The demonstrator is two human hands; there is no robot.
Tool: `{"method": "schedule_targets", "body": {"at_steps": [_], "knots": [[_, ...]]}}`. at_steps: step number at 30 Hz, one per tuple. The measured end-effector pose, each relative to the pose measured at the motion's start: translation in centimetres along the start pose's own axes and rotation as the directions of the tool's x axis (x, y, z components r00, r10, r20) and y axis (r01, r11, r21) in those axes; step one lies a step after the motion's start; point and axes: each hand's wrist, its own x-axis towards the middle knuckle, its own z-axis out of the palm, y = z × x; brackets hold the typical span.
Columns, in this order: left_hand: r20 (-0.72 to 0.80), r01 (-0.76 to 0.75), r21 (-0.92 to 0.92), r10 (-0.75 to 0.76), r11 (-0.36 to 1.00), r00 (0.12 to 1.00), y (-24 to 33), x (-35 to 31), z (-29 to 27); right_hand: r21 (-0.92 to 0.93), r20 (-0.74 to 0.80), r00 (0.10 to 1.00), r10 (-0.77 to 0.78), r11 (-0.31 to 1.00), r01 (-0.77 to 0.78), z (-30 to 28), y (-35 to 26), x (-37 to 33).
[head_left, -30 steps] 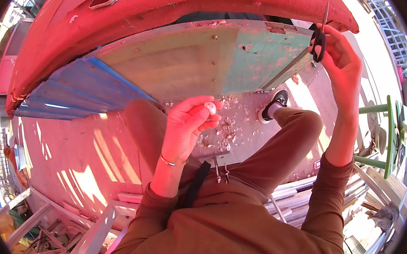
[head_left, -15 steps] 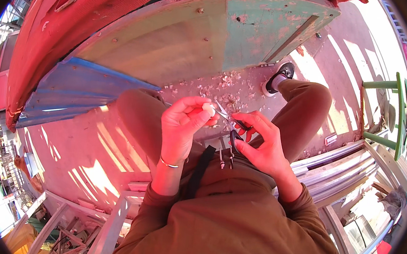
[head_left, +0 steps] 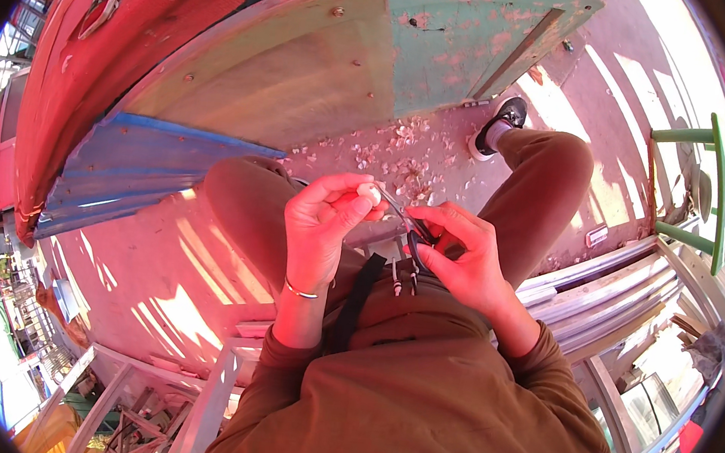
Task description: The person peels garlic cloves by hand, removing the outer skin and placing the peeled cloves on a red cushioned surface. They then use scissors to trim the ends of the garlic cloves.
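My left hand (head_left: 326, 215) pinches a small, pale, rounded piece that looks like garlic (head_left: 369, 193) between thumb and fingers, above my lap. The palm and the lower part of the piece are partly hidden by the fingers. Dark-handled scissors (head_left: 414, 234) are in my right hand (head_left: 467, 249), with fingers and thumb in the handle loops. Their metal blades point up and left, and the tips reach the right side of the pale piece. Whether the tips touch it is too small to tell.
Whitish papery flakes (head_left: 410, 172) litter the floor between my feet. A worn curved panel (head_left: 298, 74) stands ahead, with a blue corrugated sheet (head_left: 144, 164) and red cover (head_left: 69, 80) on the left. To the right are a green stool (head_left: 714, 197) and stacked pale frame pieces (head_left: 598, 290).
The scissor blades look closer together than before, and my right fingers have drawn in. The left hand still grips the pale piece in nearly the same place. The view has shifted slightly.
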Motion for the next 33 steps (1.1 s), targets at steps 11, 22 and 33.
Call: {"method": "schedule_targets", "body": {"at_steps": [11,22,33], "knots": [[-0.023,-0.065,0.117,0.068,0.991,0.997,-0.1,0.3,0.3,-0.132,-0.02,0.999,-0.048,0.99,0.045,-0.3,-0.6,0.2],[-0.038,-0.077,0.169,0.085,0.983,0.996,-0.1,0.4,0.1,-0.063,0.045,0.999,0.007,0.998,-0.005,-0.7,-0.2,0.1],[-0.034,-0.143,0.204,0.153,0.969,0.988,-0.8,0.4,-0.1,0.122,0.0,0.996,0.088,0.989,-0.088,-0.1,1.3,-0.3]]}}
